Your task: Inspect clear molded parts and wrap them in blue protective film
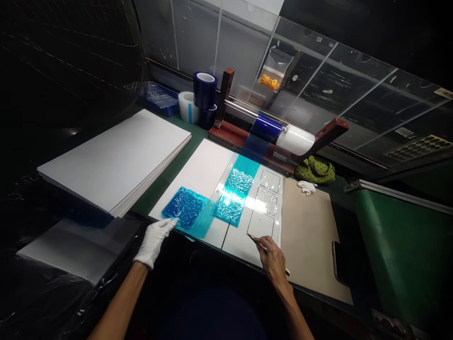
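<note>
My left hand, in a white glove, pinches the near left edge of a piece of blue film with a crinkled patch. That piece lies partly over a white sheet. My right hand is bare and holds a slim pen-like tool with a dark pointed tip. The tip is close to a black-outlined rectangle on a marked board. Between the hands, a strip of turquoise film runs down from a blue film roll over the board.
A wooden roll stand also carries a white roll. Tape rolls and a blue tray stand behind. A stack of white sheets lies left. At right are brown cardboard, a phone and a green pouch.
</note>
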A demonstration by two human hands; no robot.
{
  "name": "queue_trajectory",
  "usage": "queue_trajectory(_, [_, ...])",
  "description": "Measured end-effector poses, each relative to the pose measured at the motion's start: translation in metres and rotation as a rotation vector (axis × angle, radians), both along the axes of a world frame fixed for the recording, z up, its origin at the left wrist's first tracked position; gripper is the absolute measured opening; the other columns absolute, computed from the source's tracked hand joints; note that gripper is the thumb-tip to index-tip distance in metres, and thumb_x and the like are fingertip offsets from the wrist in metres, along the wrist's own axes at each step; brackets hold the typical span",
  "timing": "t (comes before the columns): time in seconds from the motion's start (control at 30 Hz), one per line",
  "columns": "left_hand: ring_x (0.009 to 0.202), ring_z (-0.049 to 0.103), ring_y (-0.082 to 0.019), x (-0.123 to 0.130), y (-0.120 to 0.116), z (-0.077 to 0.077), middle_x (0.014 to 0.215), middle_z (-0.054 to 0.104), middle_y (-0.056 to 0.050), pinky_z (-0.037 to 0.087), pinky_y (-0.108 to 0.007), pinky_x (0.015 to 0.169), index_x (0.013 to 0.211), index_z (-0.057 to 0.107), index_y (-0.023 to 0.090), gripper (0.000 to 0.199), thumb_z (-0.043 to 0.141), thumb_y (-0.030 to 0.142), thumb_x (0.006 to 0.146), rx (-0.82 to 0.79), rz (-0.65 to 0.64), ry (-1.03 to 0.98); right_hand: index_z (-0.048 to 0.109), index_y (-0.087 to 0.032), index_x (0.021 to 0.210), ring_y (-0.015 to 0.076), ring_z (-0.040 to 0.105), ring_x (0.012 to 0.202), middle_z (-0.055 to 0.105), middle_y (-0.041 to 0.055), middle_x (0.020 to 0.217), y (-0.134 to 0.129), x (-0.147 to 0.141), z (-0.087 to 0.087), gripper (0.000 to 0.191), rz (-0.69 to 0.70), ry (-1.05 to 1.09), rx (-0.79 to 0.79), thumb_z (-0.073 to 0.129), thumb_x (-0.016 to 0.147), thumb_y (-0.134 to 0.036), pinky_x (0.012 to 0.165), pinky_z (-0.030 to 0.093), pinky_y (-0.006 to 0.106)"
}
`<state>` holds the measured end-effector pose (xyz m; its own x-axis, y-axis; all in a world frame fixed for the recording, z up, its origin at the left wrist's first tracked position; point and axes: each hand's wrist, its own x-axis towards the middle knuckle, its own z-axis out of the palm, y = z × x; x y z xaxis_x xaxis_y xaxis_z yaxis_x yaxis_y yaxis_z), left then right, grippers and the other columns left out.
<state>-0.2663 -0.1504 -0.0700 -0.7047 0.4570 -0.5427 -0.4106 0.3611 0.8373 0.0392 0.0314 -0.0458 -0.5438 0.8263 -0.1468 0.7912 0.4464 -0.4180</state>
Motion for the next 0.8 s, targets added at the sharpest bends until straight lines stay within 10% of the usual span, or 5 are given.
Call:
queue_trajectory(0.27, [0.098,0.063,-0.022,-0.065,-0.001,-0.027,0.099,0.070,-0.009,0.048,-0.033,0.089,0.093,0.071,0.015,0.056,0.080,0.050,0.050,-0.023,-0.023,0.056,0.065,-0.024,0.099,0.0138,0.058,0.073,0.062,0.0022,0.089,-0.010,-0.013,0.002,0.026,-0.028,0.059,0.010,0.041,0.090,-0.029,0.057,0.034,0.022])
queue_trajectory(0.6, [0.105,0.053,-0.034,-0.060,0.009,0.000,0.115,0.058,-0.015,0.039,-0.046,0.092,0.107,0.067,0.016,0.054,0.067,0.052,0.067,-0.357,-0.110,0.650,0.066,-0.025,0.098,0.0144,0.059,0.076,0.062,0.0019,0.093,-0.002,-0.026,0.004,0.024,-0.054,0.046,0.025,0.044,0.091,-0.027,0.059,0.034,0.023])
queue_trajectory(0.8, [0.096,0.051,-0.033,-0.003,0.084,0.005,0.105,0.058,-0.012,0.037,-0.047,0.085,0.109,0.066,0.025,0.040,0.051,0.050,0.082,-0.363,-0.480,0.946,0.067,-0.027,0.103,0.0148,0.059,0.085,0.063,0.0012,0.095,0.047,-0.072,-0.005,0.027,0.044,-0.047,0.105,0.041,0.093,-0.024,0.060,0.034,0.023])
